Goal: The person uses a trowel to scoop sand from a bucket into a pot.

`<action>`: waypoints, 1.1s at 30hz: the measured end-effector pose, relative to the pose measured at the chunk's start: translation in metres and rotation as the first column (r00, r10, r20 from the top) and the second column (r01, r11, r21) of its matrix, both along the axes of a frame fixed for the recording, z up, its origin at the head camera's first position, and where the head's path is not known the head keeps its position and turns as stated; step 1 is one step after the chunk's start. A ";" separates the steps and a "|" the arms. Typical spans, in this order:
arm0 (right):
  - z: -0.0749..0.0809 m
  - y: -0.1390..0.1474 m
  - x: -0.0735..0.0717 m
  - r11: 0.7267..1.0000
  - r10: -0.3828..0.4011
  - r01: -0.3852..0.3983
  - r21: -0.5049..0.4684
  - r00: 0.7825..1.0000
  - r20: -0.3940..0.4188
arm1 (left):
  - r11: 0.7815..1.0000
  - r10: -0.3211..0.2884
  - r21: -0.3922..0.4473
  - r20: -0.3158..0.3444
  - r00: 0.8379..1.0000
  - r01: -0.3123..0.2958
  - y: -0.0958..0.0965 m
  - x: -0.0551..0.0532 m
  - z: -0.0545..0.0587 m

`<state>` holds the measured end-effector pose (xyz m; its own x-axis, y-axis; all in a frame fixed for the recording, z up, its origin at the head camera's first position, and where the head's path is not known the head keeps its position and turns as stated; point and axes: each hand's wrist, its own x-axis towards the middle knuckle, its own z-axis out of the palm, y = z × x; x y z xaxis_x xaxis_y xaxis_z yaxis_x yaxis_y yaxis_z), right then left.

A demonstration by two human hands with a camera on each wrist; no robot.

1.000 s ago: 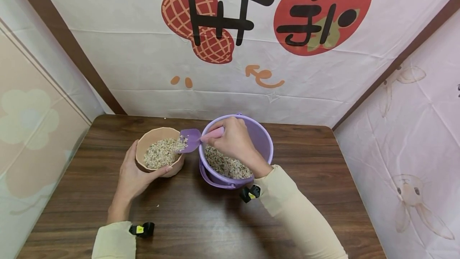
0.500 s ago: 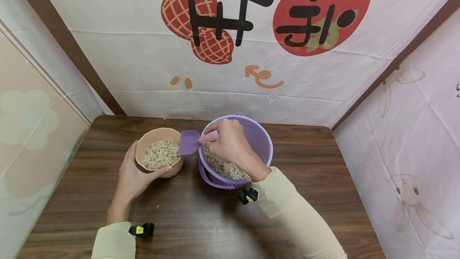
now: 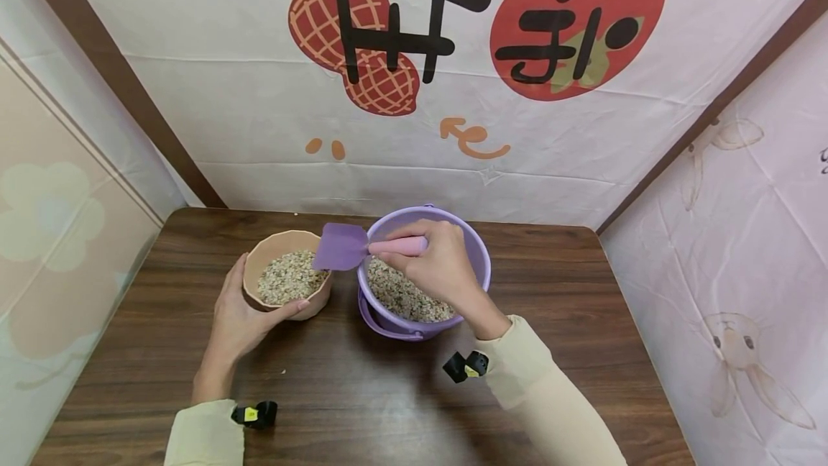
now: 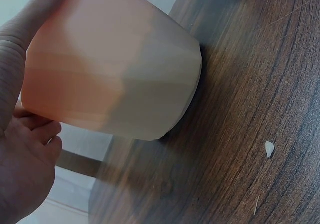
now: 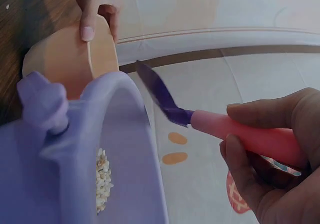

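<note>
My left hand (image 3: 242, 318) grips a peach faceted bowl (image 3: 259, 265) on the table, thumb across its near rim and fingers round its far-left side. Pale mixed grain (image 3: 289, 279) lies inside. In the left wrist view the bowl's wall (image 4: 115, 68) fills the upper left beside the thumb. My right hand (image 3: 433, 257) holds a toy shovel (image 3: 341, 247) by its pink handle; its purple blade, its back turned up, overlaps the bowl's right rim. Under that hand stands a purple bucket (image 3: 475, 257) with more grain (image 3: 404, 293) in it. The right wrist view shows the blade above the bucket's rim.
The bucket's handle (image 3: 382, 329) hangs down at its near left side. A stray grain (image 4: 269, 149) lies on the wooden table (image 3: 349, 394). Behind the table hangs a printed cloth (image 3: 259, 128), with more cloth at both sides.
The shovel tipped its grain into the bowl, then rose and turned over, with its blade bare. My right hand shifted slightly right. The left hand and bowl stayed put.
</note>
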<state>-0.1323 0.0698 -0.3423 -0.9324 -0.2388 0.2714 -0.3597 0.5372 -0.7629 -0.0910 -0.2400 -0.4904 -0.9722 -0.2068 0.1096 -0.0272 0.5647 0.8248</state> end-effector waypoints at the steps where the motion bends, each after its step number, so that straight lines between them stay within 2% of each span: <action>1: 0.000 0.004 0.001 0.999 -0.010 0.011 -0.032 1.000 0.016 | 1.000 0.000 -0.001 0.001 1.000 0.000 0.000 0.000 0.000; 6: 0.000 0.025 0.008 0.984 -0.047 0.060 -0.170 0.996 0.076 | 1.000 0.000 -0.005 0.005 1.000 0.000 0.001 0.000 0.001; 13: -0.005 0.057 0.018 0.948 -0.060 0.111 -0.297 0.982 0.179 | 1.000 -0.001 -0.010 0.010 1.000 0.001 0.001 0.001 0.002; 26: -0.031 0.107 0.033 0.929 -0.166 0.218 -0.299 0.967 0.191 | 1.000 -0.002 -0.019 0.018 1.000 0.002 0.001 0.001 0.004; 30: -0.040 0.115 0.037 0.917 -0.178 0.244 -0.316 0.958 0.224 | 1.000 -0.004 -0.029 0.012 1.000 0.004 0.000 0.001 0.005; 33: -0.045 0.118 0.039 0.907 -0.169 0.246 -0.341 0.956 0.240 | 0.999 -0.005 -0.038 -0.019 1.000 0.004 0.000 0.000 0.006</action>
<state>-0.0936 0.1878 -0.3873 -0.9935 0.0455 0.1045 -0.0896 0.2543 -0.9630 -0.0906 -0.2395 -0.4841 -0.9708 -0.1979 0.1359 -0.0089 0.5955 0.8033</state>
